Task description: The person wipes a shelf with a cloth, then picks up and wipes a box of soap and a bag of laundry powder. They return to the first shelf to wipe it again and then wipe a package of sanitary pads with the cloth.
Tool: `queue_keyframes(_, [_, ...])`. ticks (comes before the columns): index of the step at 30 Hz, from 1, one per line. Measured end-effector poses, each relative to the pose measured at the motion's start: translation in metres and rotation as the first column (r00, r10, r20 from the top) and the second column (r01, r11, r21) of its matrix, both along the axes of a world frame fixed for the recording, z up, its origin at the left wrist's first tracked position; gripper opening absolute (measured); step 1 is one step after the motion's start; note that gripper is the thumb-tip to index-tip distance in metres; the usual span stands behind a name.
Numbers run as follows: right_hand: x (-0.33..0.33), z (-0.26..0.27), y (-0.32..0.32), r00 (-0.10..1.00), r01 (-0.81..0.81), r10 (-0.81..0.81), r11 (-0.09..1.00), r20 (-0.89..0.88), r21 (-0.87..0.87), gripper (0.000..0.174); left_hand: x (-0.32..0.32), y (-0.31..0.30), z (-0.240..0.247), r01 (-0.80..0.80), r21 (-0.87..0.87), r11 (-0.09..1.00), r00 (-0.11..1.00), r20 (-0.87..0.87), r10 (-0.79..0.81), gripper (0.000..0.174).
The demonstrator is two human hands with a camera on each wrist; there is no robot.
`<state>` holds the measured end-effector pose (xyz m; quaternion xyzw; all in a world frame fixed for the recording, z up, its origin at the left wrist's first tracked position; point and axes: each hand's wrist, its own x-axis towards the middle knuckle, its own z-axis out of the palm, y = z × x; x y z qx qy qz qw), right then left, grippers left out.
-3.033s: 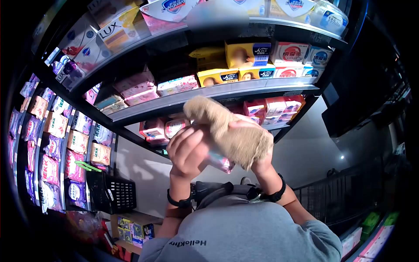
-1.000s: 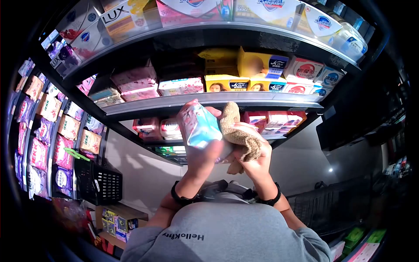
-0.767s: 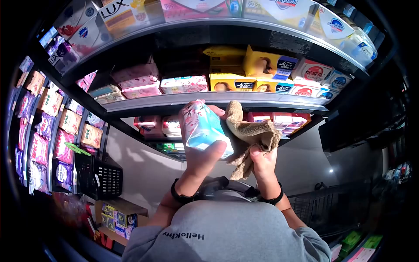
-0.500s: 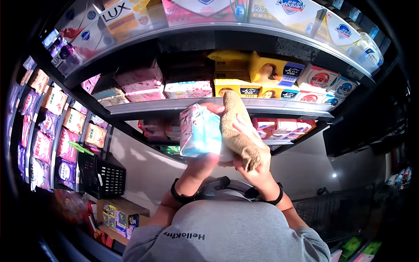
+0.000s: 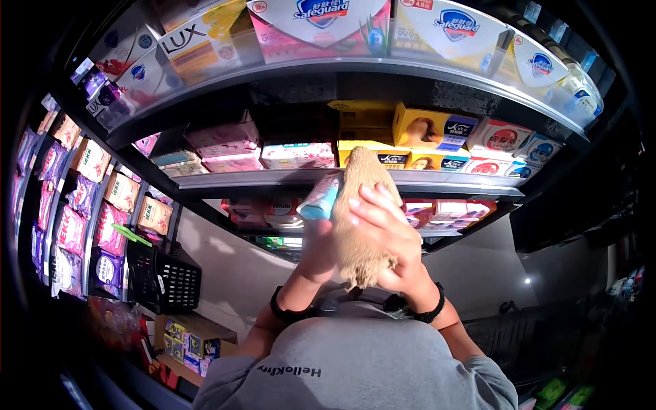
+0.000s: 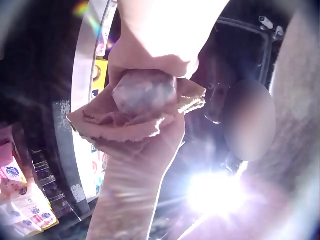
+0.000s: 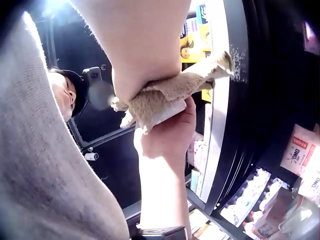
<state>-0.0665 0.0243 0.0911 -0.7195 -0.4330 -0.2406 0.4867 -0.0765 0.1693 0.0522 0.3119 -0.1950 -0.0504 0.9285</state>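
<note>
In the head view my left hand (image 5: 316,253) grips a pack (image 5: 321,197) in blue and pink plastic wrap. A tan terry cloth (image 5: 365,253) lies over the pack's right side and hides much of it. My right hand (image 5: 389,229) holds the cloth against the pack, its fingers spread across the fabric. The left wrist view shows the pack's end (image 6: 145,92) with the ragged cloth edge (image 6: 125,131) folded about it. Seen from the right wrist, the cloth (image 7: 170,92) covers the pack (image 7: 172,111) lying in the left palm.
Ahead stands a shelf unit (image 5: 437,183) with boxed soaps (image 5: 437,130) and wrapped packs. Larger soap boxes (image 5: 321,27) fill the upper shelf. At left are hanging bagged goods (image 5: 109,229) and a black basket (image 5: 164,280). An open carton (image 5: 195,342) sits lower left.
The pack has turned and tipped, its blue side now mostly covered. The right hand has wiped the cloth over it, shifting left onto the pack. Earlier the cloth was bunched beside it.
</note>
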Motion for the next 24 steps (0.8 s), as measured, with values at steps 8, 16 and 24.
queue_keyframes(8, [-0.017,-0.021,-0.01,0.974,-0.062,0.064,0.998,0.219,-0.016,0.031,-0.002,-0.017,0.045,-0.272,-0.118,0.955,0.96,0.042,0.278,0.078])
queue_keyframes(16, [-0.039,-0.035,-0.021,0.908,0.204,-0.255,0.962,0.333,0.181,0.026,-0.001,-0.032,0.03,-0.117,-0.018,0.993,0.94,0.321,0.116,0.081])
queue_keyframes(24, [-0.056,-0.022,-0.01,0.918,0.151,-0.194,0.977,0.346,0.147,0.025,-0.022,-0.016,0.032,-0.066,-0.042,0.997,0.952,0.297,0.075,0.095])
